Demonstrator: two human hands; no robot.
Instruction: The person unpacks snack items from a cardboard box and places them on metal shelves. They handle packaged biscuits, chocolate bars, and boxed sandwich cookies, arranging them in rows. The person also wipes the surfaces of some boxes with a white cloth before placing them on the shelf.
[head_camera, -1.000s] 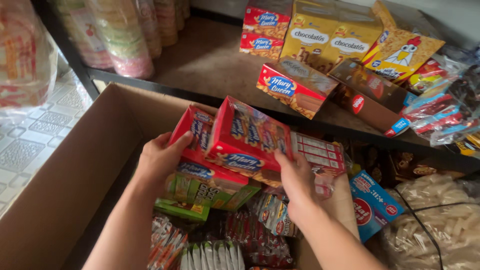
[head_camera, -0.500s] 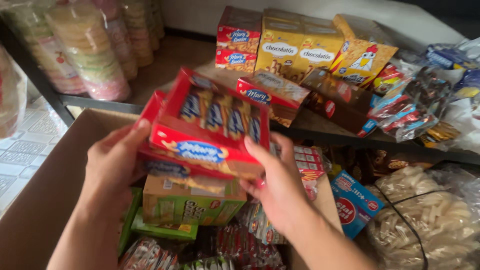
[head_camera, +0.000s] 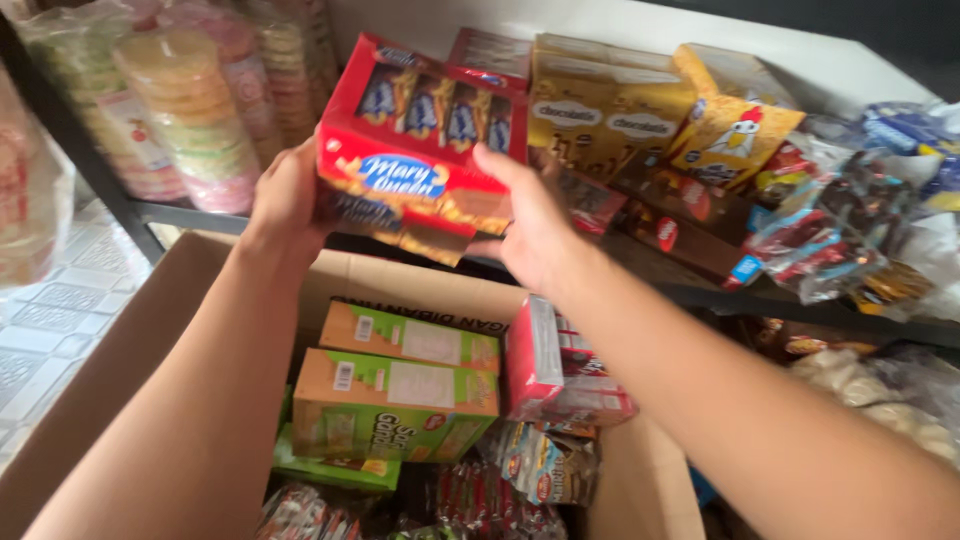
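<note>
The person holds a red biscuit box (head_camera: 420, 150) up high with both hands, in front of the shelf (head_camera: 700, 290). The left hand (head_camera: 285, 200) grips the box's left end, fingers curled around it. The right hand (head_camera: 530, 225) holds the right end, thumb on the front. Below the arms sits an open cardboard carton (head_camera: 120, 370). Inside it lie green and orange boxes (head_camera: 395, 405) and small snack packs (head_camera: 545, 465). Yellow chocolate boxes (head_camera: 605, 115) stand on the shelf behind.
</note>
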